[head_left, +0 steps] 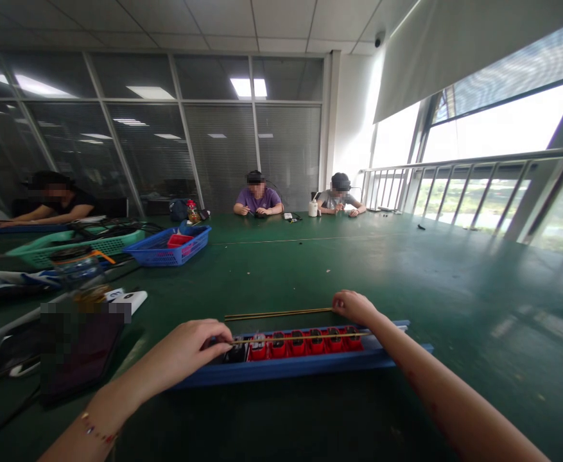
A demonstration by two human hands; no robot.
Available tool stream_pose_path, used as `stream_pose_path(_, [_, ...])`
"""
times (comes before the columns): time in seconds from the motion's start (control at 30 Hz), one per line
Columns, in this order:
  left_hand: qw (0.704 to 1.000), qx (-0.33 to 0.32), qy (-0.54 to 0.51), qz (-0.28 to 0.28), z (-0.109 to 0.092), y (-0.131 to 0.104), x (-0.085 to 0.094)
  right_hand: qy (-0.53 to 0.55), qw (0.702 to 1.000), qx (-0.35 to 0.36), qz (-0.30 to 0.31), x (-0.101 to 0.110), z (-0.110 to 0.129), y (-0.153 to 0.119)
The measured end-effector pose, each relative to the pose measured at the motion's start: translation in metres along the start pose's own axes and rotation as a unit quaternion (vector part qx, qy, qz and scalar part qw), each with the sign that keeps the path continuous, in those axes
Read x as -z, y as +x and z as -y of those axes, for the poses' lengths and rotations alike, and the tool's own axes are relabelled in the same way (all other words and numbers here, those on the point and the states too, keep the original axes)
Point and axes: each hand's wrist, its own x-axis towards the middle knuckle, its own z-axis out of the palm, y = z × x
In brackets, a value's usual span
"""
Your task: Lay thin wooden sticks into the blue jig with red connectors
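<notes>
My left hand [208, 340] pinches the left end of a thin brass-coloured rod [291, 338]. This rod stretches lengthwise over a long blue tray [291, 371] and passes above its row of small red bins [278, 346]. Dark small parts, too small to name, sit in several of the bins. Behind the tray, a pair of similar thin rods [276, 314] lies along the table. Curled at their right end is my right hand [353, 305], its fingers closed on the tips. My right forearm crosses the tray's right end and hides part of it.
On the green table [358, 269], a blue basket [165, 250] holds a red container, beside a green basket [35, 250] with dark cables. A jar [76, 269], a white device [134, 305] and a dark tablet-like slab [83, 353] stand left. Several people sit farther off.
</notes>
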Motion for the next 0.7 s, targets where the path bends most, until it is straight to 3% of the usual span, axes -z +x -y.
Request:
stream_pose_path(0.17, [0.999, -0.016, 0.031, -0.027, 0.005, -0.001, 0.002, -0.003, 1.0, 0.003, 0.001, -0.001, -0.001, 0.0])
stream_pose_path(0.3, [0.992, -0.021, 0.069, -0.1, 0.017, -0.004, 0.029, -0.001, 1.0, 0.012, 0.002, -0.002, -0.002, 0.001])
stream_pose_path(0.47, [0.982, 0.028, 0.108, -0.154, 0.04, -0.004, 0.057, -0.001, 1.0, 0.012, 0.0, -0.003, -0.002, 0.002])
stream_pose_path(0.57, [0.986, 0.033, 0.103, -0.124, 0.048, 0.006, 0.051, -0.004, 1.0, 0.004, -0.007, -0.003, -0.002, 0.002])
stream_pose_path(0.7, [0.994, 0.034, 0.086, -0.063, 0.052, 0.026, 0.026, -0.007, 1.0, -0.008, -0.014, -0.002, 0.0, 0.002])
